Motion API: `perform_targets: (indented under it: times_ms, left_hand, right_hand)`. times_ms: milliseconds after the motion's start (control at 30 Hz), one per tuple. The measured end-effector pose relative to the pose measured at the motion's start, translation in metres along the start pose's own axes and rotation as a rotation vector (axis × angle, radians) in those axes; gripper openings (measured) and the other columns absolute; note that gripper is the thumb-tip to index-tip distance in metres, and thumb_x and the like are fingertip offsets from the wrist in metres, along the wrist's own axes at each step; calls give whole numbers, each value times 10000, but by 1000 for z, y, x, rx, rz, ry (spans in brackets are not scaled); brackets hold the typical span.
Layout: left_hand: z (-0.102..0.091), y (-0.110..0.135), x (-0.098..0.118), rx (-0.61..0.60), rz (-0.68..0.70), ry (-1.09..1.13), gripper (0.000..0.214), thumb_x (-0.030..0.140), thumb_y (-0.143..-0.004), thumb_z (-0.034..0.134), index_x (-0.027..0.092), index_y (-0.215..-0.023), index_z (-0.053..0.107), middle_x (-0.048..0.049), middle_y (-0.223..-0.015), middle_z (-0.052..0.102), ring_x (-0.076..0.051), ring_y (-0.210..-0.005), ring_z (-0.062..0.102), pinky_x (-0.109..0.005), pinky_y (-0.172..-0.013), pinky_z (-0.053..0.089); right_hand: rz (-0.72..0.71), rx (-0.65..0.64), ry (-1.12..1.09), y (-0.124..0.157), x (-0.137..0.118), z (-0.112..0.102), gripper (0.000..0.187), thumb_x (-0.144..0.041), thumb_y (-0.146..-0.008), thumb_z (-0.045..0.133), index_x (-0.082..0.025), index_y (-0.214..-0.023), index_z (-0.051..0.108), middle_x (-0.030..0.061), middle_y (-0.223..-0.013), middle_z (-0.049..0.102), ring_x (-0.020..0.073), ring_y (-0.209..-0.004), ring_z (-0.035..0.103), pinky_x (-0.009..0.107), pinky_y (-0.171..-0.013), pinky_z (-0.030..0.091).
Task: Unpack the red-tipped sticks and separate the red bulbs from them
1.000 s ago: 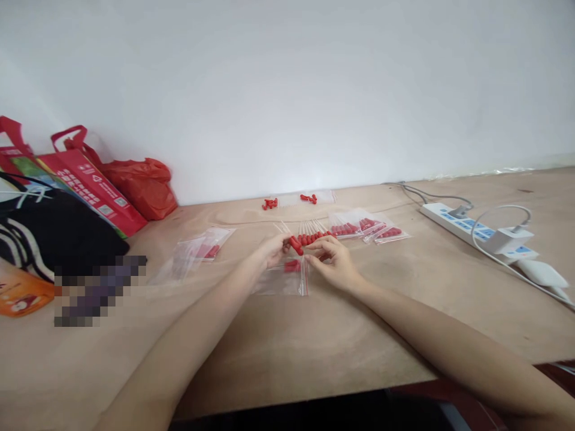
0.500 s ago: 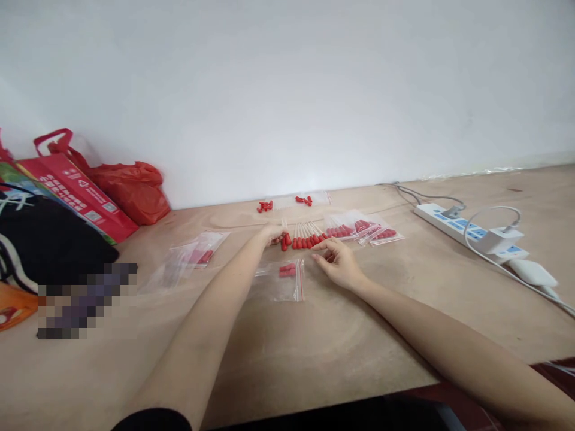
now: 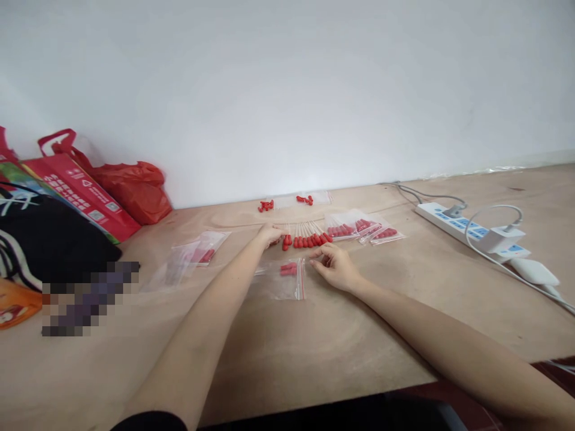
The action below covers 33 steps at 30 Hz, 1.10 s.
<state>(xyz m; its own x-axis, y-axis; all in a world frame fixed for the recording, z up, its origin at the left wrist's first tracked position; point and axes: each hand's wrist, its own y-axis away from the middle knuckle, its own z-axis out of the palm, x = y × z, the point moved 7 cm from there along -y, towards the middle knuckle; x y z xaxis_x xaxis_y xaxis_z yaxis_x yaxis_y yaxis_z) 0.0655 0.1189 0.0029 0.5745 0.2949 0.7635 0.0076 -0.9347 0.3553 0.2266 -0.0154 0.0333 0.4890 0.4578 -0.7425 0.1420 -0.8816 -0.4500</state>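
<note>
Red-tipped sticks [image 3: 309, 240], their thin pale stems splayed toward the wall and their rounded, glossy heads facing the person, lie in a fanned row at the middle of a light brown wooden surface [image 3: 341, 347]. Just beyond the row's left end sits a pair of matching sticks [image 3: 286, 241], heads close together and stems pointing away. One second earlier, the pair was up in the left hand, tilted in front of the row; now it rests on the surface, while the right hand's fingertips have drawn back slightly from the row's right end since half a second ago. The left hand [image 3: 268, 236] has its fingers bunched beside the pair's stems, the grip nearly closed, though whether it has hold of a stem cannot be told. The right hand [image 3: 333, 266] is loosely curled, thumb and forefinger parted, its grip holding nothing visible just below the row. Between the forearms, a clear zip bag [image 3: 287, 287] with red heads showing lies flat, its red-striped edge toward the right hand. More filled zip bags [image 3: 366, 228] overlap to the right of the row.
</note>
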Motion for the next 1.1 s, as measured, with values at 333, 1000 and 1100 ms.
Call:
perform_targets:
  times_ms: [333,1000,1100]
  left_hand:
    - [-27,33,3,254,321,-21,178,289,-723,600,134,-807,584,-36,-735,624,-143,-729,587,-237,-661,443]
    - [-8,160,-30,-121,972,-472,413,326,-817,482,244,-1218,433,-59,-1236,484,-201,-1127,450,-368,-962,354]
    - [-8,160,-31,-127,977,-484,408,338,-817,484,236,-1209,435,-64,-1222,486,-194,-1119,456,-346,-951,363]
  right_hand:
    - [-41,-75,51,2,-6,6,77,-159,-703,555,-174,-727,626,4,-661,559,82,-538,451,213,-520,375]
    - [-119,-231,187,0,-16,34,259,-333,-677,649,-181,-885,627,-12,-629,541,117,-612,460,245,-622,354]
    - [-159,-259,198,0,-21,38,221,-330,-684,642,-186,-850,631,0,-671,547,123,-652,469,254,-650,358]
